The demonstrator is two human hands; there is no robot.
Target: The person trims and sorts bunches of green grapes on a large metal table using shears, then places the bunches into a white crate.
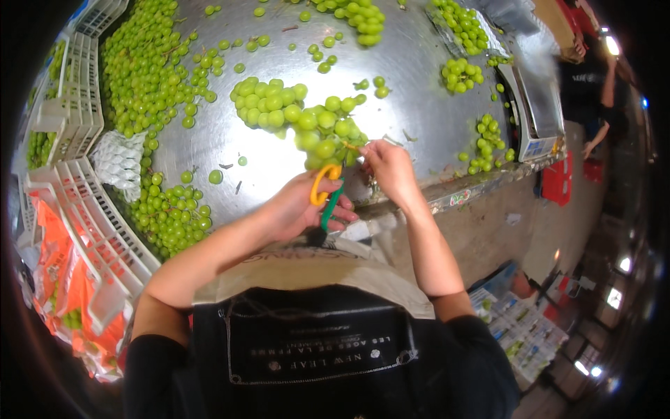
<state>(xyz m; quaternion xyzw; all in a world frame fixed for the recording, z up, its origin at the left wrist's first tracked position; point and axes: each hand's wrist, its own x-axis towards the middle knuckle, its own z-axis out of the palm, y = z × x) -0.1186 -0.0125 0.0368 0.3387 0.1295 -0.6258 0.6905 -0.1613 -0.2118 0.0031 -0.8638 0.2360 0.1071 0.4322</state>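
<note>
A long bunch of green grapes (269, 105) lies on the metal tabletop (230, 21) in front of me, its near end by my hands. My right hand (391, 167) is closed in a pinch on the stem at that near end. In my left hand (300, 206), palm partly turned up, is a pair of scissors (323, 187) with one yellow and one green handle. The fingers curl about the handles; I cannot make out the blades. Loose grapes (216, 177) and bits of stem are scattered around the bunch.
A big heap of grapes (139, 70) covers the left side, beside white plastic crates (84, 91) and a white foam net (118, 164). Smaller bunches (486, 143) lie at right, near a tray (537, 105). Another person (586, 91) stands at far right, near a red crate (556, 180).
</note>
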